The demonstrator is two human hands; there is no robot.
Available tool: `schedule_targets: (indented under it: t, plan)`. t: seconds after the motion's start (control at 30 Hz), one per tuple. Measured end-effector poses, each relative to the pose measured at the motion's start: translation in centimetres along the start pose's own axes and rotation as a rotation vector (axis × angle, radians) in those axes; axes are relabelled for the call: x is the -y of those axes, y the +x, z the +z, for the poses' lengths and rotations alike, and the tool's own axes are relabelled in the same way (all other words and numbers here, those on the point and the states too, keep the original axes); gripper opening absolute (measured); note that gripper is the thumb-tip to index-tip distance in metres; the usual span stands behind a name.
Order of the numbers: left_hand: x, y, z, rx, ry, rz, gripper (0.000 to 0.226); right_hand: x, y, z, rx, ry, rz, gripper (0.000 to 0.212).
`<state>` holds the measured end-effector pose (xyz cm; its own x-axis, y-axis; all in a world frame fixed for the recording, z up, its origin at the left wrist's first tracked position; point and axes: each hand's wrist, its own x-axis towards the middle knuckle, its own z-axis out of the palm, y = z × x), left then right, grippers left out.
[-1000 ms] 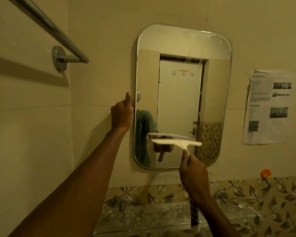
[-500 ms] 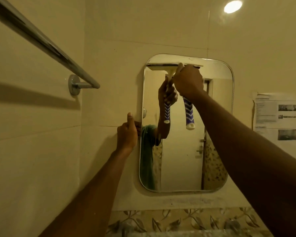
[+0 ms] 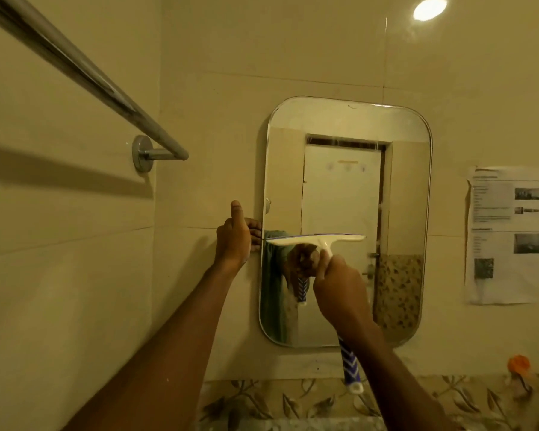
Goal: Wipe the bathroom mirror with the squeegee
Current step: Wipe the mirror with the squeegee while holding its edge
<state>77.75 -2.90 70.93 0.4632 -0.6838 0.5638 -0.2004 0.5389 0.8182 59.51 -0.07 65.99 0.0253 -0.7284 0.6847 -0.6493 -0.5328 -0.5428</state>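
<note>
A rounded rectangular mirror point(image 3: 346, 181) hangs on the cream tiled wall ahead of me. My right hand point(image 3: 339, 287) grips the white squeegee point(image 3: 316, 240) by its neck. Its blade lies level against the glass about halfway down, spanning the left and middle of the mirror. The blue and white patterned handle point(image 3: 350, 368) sticks out below my wrist. My left hand point(image 3: 235, 241) holds the mirror's left edge, thumb pointing up and fingers curled round the rim. The hand and squeegee are reflected in the glass.
A chrome towel rail point(image 3: 84, 76) runs along the left wall at head height, ending close to the mirror. A printed paper sheet point(image 3: 511, 234) is stuck to the wall at right. An orange hook point(image 3: 518, 363) sits low right, above leaf-patterned tiles point(image 3: 277, 399).
My right hand has drawn the squeegee down from the mirror's top edge to about mid-height. The left hand has kept its hold on the left edge.
</note>
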Motion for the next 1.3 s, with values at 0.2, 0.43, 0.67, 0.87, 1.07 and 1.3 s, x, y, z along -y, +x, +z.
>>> schedule_targets:
  t: [0.2,0.43,0.67,0.87,1.07,1.3]
  plan:
    - [0.3,0.4,-0.1,0.011,0.043,0.006,0.077,2.0,4.6,-2.0,-0.139,0.052,-0.064,0.041]
    - [0.4,0.7,-0.1,0.002,-0.003,-0.019,0.079,-3.1,-2.7,4.1,0.002,0.035,-0.014,0.021]
    - [0.7,0.2,0.2,-0.071,0.123,0.085,0.058,-5.1,-7.2,6.4,0.106,-0.108,0.107,0.036]
    - [0.6,0.3,0.3,-0.112,0.195,0.112,0.059,-1.5,-1.9,3.1,-0.064,0.036,-0.003,0.033]
    - [0.2,0.0,0.4,-0.093,0.202,0.108,0.057,-4.7,-6.2,5.9,0.053,-0.026,0.013,0.031]
    - [0.0,-0.6,0.6,-0.117,0.194,0.113,0.052,-9.0,-11.4,7.9,0.108,-0.209,0.129,0.032]
